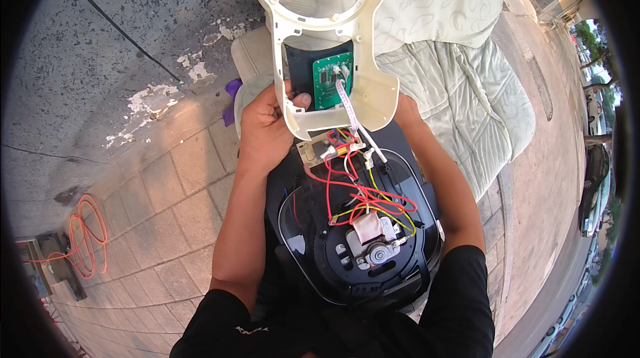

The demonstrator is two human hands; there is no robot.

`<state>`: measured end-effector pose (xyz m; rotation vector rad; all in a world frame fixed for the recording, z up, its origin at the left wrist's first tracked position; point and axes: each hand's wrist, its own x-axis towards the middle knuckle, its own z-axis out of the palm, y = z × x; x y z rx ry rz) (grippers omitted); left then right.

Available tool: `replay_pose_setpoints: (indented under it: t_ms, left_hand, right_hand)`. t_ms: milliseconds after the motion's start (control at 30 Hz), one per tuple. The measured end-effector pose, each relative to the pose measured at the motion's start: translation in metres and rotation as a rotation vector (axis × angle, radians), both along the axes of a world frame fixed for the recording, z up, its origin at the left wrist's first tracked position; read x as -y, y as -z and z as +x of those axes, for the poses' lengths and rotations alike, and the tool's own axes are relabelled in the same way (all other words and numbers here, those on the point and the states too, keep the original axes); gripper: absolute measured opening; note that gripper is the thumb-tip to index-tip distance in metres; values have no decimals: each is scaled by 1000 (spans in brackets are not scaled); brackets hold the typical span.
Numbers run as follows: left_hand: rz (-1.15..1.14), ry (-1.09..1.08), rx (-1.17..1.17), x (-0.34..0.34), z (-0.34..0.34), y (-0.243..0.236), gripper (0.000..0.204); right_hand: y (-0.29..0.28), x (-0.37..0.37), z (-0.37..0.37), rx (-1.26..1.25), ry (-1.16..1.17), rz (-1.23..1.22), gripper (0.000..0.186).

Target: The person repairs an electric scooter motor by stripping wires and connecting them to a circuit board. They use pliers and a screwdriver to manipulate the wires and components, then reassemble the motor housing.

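A cream plastic housing frame (pixel 365 58) with a round opening stands up in front of me. My left hand (pixel 268 118) is closed on its lower left edge, with the thumb inside the frame. Set in the frame is a green circuit board (pixel 327 81) on a dark panel, and a white ribbon cable (pixel 347 105) runs down from it. My right hand (pixel 407 110) is at the frame's lower right side; its fingers are hidden behind it. Below lies a black appliance base (pixel 310 238) with a small metal motor (pixel 379 251), a small board (pixel 313 153) and loose red wires (pixel 360 198).
A pale quilted cover (pixel 460 111) drapes over a seat ahead and to the right. An orange cable (pixel 87 238) lies coiled on the paving at the left, near a grey peeling wall (pixel 133 38). Parked cars (pixel 595 185) line the far right.
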<state>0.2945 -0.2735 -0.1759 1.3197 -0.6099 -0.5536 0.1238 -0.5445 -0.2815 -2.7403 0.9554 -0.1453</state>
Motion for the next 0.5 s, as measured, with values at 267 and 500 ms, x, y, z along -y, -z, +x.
replay_pose_setpoints:
  t_ms: [267,500]
  left_hand:
    - [25,-100,126,-2,2,14,27]
    - [79,-241,317,-9,6,29,39]
  right_hand:
    - [-18,-12,3,-33,-59,-24,20]
    - [-7,-9,-21,198,-7,88,14]
